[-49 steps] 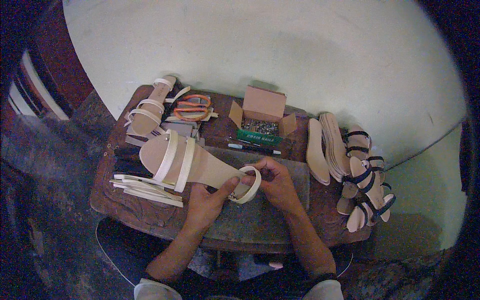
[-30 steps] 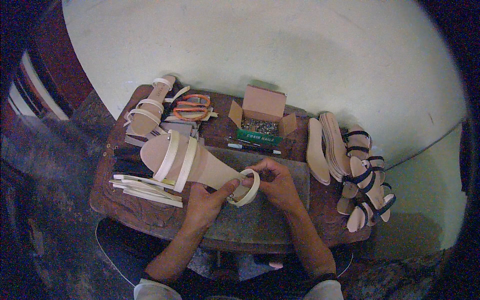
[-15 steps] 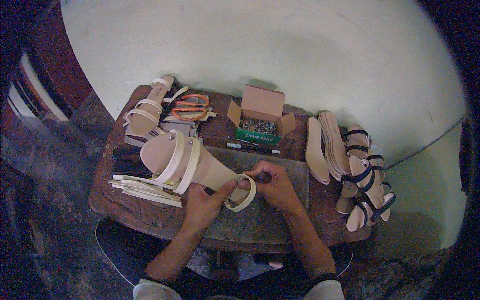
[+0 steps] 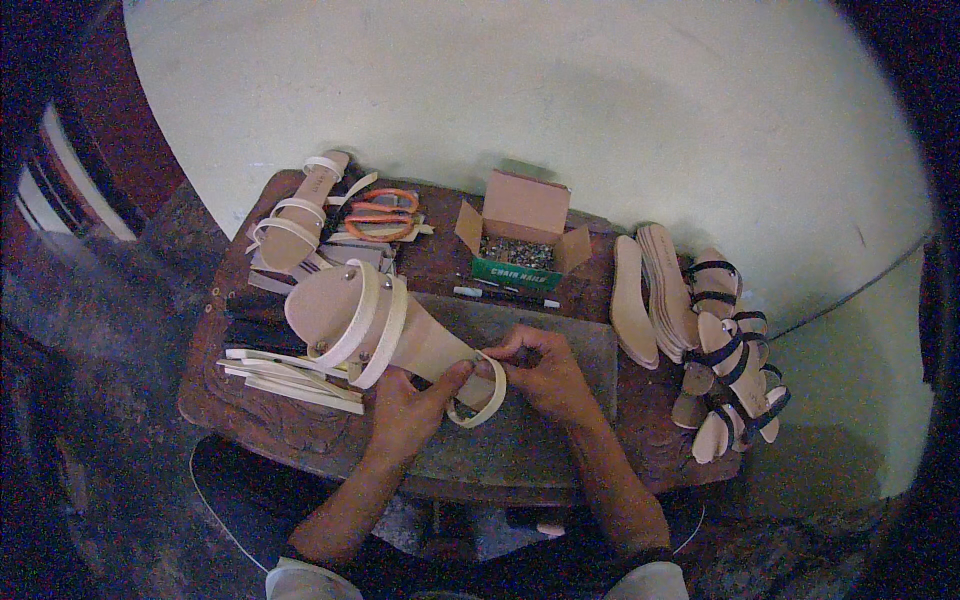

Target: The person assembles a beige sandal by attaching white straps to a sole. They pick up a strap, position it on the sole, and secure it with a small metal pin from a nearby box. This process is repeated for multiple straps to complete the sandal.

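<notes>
A beige sandal (image 4: 428, 338) with cream straps lies slantwise in front of me, its toe end up to the left. My left hand (image 4: 408, 412) grips it near the heel, with the thumb on top of the sole. At the heel, the looped cream strap (image 4: 492, 402) hangs toward me. My right hand (image 4: 552, 378) is closed, its thumb and forefinger pinching this strap's upper end beside the sole. Whether a small piece is also between those fingertips cannot be made out. Small round metal studs show on the two front straps.
On the wooden table (image 4: 290, 425), a green box of nails (image 4: 515, 272) stands open behind a marker (image 4: 505, 297). Orange-handled scissors (image 4: 382, 215), another cream sandal (image 4: 300, 215) and cut strips (image 4: 290, 380) lie left. Stacked soles (image 4: 665, 290) and dark-strapped sandals (image 4: 735, 350) lie right. A wall rises behind.
The sandal has tilted slightly and its front straps have shifted a little to the right. My right hand has moved slightly, its fingers staying at the heel strap. My left hand keeps its hold.
</notes>
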`<state>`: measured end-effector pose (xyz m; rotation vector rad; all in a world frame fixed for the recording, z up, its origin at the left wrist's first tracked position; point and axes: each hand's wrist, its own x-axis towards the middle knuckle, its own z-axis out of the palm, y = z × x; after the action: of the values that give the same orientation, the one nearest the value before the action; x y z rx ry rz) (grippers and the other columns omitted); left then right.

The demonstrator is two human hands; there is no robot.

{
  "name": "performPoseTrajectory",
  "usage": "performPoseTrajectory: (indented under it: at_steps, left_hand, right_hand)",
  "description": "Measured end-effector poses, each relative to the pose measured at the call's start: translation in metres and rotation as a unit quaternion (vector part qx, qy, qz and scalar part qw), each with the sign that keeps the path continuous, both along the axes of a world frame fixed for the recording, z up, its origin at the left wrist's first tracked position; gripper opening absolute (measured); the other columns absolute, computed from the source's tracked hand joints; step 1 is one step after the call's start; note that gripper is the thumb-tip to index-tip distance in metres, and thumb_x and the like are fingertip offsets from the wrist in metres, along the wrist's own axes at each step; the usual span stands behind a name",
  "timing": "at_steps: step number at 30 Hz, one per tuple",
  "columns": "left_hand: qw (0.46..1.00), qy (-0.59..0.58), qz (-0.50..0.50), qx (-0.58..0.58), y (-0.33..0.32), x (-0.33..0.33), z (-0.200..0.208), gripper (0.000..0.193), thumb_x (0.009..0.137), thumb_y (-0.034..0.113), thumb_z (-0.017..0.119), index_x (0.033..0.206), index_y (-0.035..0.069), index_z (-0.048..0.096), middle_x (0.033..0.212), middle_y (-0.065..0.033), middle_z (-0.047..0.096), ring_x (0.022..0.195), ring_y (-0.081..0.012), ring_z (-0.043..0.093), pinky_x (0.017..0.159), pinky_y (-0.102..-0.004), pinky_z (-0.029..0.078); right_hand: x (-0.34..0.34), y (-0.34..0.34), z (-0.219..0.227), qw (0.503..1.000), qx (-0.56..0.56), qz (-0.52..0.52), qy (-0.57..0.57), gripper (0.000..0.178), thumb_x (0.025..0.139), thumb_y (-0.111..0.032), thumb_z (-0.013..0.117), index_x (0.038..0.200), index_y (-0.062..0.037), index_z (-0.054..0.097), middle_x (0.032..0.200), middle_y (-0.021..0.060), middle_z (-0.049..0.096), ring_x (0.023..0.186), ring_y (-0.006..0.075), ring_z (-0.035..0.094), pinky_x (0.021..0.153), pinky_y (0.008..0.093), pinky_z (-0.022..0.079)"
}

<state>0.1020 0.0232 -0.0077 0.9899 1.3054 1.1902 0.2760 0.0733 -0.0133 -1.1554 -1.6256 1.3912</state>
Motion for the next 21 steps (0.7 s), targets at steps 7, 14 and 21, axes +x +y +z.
performPoseTrajectory:
  at_steps: [7,14,21]
  left_hand:
    - [1.000,0.005,0.014,-0.004,0.000,0.002,-0.004,0.021,0.082,0.015,0.068,0.093,-0.002,0.065,0.089,-0.0100,0.068,0.080,-0.0167,0.065,0.072,-0.0289,0.051]
    - [1.000,-0.024,0.006,0.001,0.000,0.001,-0.004,0.022,0.082,0.012,0.066,0.096,-0.004,0.062,0.091,-0.0116,0.067,0.082,-0.0172,0.064,0.075,-0.0291,0.051]
    - [0.999,-0.039,0.012,-0.006,0.001,0.002,0.001,0.024,0.081,0.010,0.066,0.099,-0.004,0.058,0.094,-0.0127,0.066,0.085,-0.0184,0.064,0.078,-0.0300,0.050]
  right_hand:
    - [0.000,0.001,-0.004,1.000,0.009,0.004,-0.005,0.015,0.071,-0.009,0.076,0.079,-0.0040,0.065,0.079,0.0023,0.063,0.075,0.0095,0.057,0.068,0.0243,0.045]
    - [0.001,0.001,-0.009,0.999,0.031,0.012,0.009,0.014,0.072,-0.009,0.076,0.079,-0.0039,0.065,0.078,0.0027,0.063,0.075,0.0090,0.057,0.069,0.0244,0.045]
    - [0.001,-0.001,-0.009,0.999,0.007,0.009,0.039,0.014,0.072,-0.009,0.076,0.078,-0.0036,0.064,0.080,0.0037,0.063,0.076,0.0100,0.057,0.071,0.0248,0.045]
